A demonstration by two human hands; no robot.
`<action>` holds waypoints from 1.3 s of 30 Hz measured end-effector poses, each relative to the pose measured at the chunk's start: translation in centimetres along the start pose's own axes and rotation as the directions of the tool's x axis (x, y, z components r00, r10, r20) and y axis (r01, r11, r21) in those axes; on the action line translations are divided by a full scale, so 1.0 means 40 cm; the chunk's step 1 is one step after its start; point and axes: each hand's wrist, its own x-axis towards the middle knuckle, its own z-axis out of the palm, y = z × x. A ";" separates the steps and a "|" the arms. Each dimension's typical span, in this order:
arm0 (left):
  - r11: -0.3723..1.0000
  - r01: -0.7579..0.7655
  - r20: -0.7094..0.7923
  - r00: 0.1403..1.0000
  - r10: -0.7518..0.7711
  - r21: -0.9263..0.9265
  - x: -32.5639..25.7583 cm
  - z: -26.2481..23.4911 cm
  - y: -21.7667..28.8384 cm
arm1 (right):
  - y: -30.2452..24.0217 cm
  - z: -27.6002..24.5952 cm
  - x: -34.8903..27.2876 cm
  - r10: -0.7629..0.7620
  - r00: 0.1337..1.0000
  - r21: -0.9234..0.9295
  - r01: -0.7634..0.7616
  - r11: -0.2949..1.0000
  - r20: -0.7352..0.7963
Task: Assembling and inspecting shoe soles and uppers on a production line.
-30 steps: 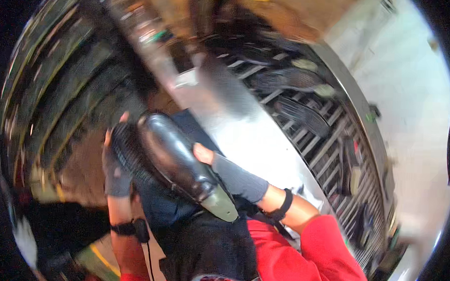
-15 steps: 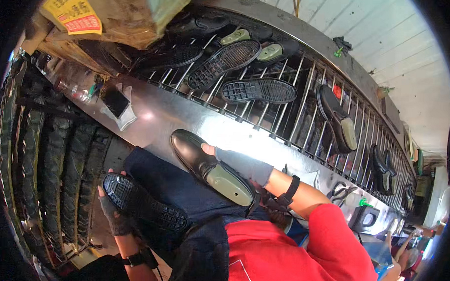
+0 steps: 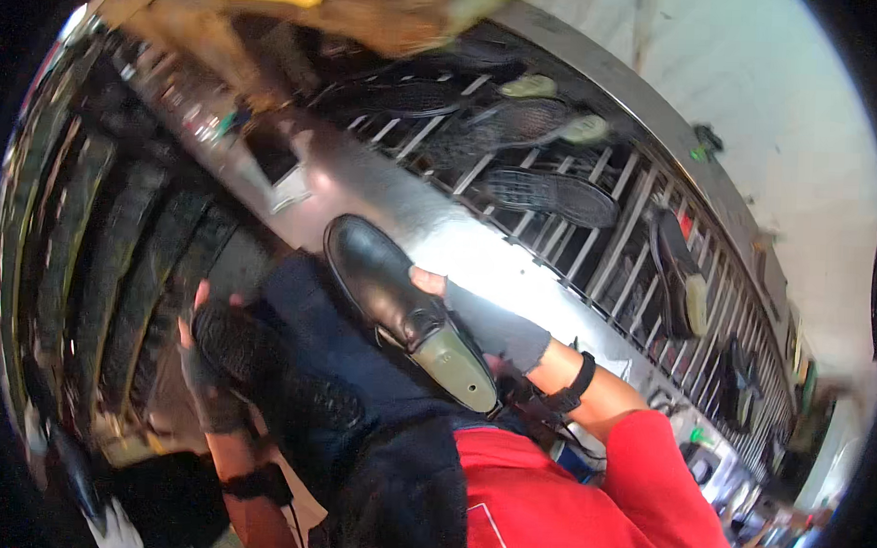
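My right hand (image 3: pixel 485 319), in a grey fingerless glove, grips a black leather shoe upper (image 3: pixel 369 270) by its side, with the thumb on the leather. The upper sits on an olive-green shoe last (image 3: pixel 453 369) whose heel end points toward me. At the left, my left hand (image 3: pixel 208 387), gloved the same way, is closed around a black ridged shoe sole (image 3: pixel 238 349), held over my dark apron (image 3: pixel 307 313). Motion blurs the sole and that hand's fingers. Upper and sole are apart.
Beyond a shiny metal ledge (image 3: pixel 459 231), a conveyor of metal bars (image 3: pixel 594 255) carries several soles and lasted shoes (image 3: pixel 678 273). Tall dark racks (image 3: pixel 120 263) stand at the left. At lower left, another person's white-gloved hand (image 3: pixel 120 531) is beside a dark shoe (image 3: pixel 73 464).
The view has swung, so the conveyor sits farther right and lower. Both hands keep their holds. A white-gloved hand and a dark shoe have come into view at lower left.
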 end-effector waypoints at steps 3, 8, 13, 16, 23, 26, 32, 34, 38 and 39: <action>0.979 -0.102 0.053 0.994 0.094 0.176 -0.031 0.041 0.044 | 0.044 0.075 0.028 -0.165 0.971 -0.103 0.184 0.977 0.170; 0.978 -0.032 0.200 0.977 0.074 -0.205 -0.066 0.052 0.062 | 0.169 0.163 0.134 0.181 0.916 -0.120 -0.147 0.982 0.357; 0.982 -0.163 0.312 0.932 0.185 -0.095 -0.101 0.021 0.043 | 0.237 0.183 0.138 0.104 0.897 -0.243 0.003 0.970 0.429; 0.985 -0.139 0.341 0.925 0.166 -0.103 -0.086 0.017 0.031 | 0.226 0.187 0.127 0.093 0.929 -0.345 0.039 0.938 0.358; 0.986 -0.143 0.372 0.913 0.165 -0.085 -0.074 0.011 0.024 | 0.224 0.214 0.145 0.075 0.948 -0.406 0.060 0.912 0.309; 0.990 -0.115 0.363 0.921 0.137 -0.082 -0.087 0.008 0.026 | 0.227 0.219 0.151 0.087 0.943 -0.436 0.066 0.898 0.321; 0.986 -0.164 0.387 0.907 0.166 -0.038 -0.090 0.016 0.021 | 0.221 0.209 0.154 0.145 0.937 -0.404 -0.005 0.915 0.317; 0.984 -0.179 0.360 0.918 0.164 0.008 -0.096 0.018 0.022 | 0.219 0.204 0.151 0.150 0.938 -0.426 -0.004 0.905 0.311; 0.912 -0.300 0.198 0.947 0.251 0.280 -0.145 0.005 0.041 | 0.220 0.219 0.146 0.154 0.953 -0.490 -0.008 0.872 0.260; 0.862 -0.361 0.273 0.922 0.273 0.356 -0.164 -0.002 0.048 | 0.221 0.231 0.148 0.141 0.956 -0.495 0.005 0.869 0.257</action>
